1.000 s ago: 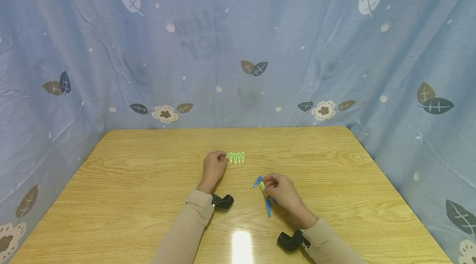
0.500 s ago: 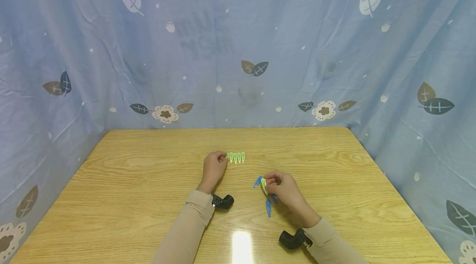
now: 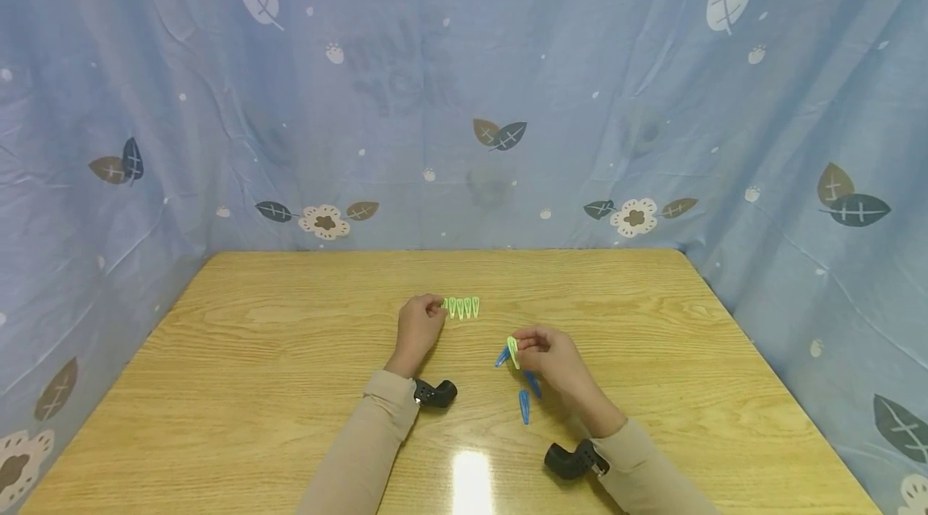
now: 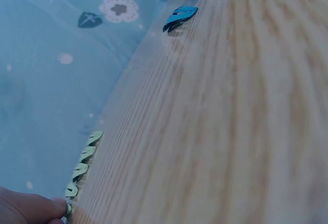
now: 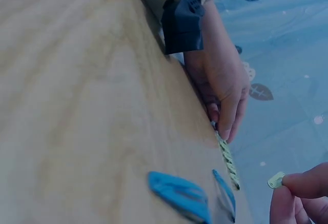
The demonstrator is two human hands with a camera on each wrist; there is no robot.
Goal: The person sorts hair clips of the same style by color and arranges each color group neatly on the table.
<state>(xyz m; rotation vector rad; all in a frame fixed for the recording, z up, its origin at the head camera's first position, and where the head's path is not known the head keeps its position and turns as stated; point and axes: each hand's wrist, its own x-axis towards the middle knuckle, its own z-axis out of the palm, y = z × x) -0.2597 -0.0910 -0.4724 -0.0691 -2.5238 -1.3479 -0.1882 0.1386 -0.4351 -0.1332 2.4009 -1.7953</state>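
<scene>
A: Starting at the left, what's the left hand (image 3: 420, 326) up to?
B: Its thumb and fingertips are drawn together, pinching the end clip (image 4: 68, 210) of the pale green row (image 3: 467, 307) on the table (image 3: 290, 321).
A: How would those handle?
B: Very light, I'd say, stiff but springy. A nudge could skew one, so the long edges seem the place to hold.
A: And next along?
B: Three blue clips (image 3: 524, 407), scattered at different angles near the right hand (image 3: 554, 358).
A: Is that hand holding anything?
B: Yes, the loose green clip (image 3: 513, 350), nipped between thumb and fingers, part of it poking out past the tips. It looks raised off the wood.
A: Slippery?
B: Possibly, if that's coated metal. The flat faces should give the surest purchase.
A: Shapes and textures?
B: Slim teardrops, with slits visible in the row; the blue ones look smooth. The tabletop is streaky wood grain with a glossy glare.
</scene>
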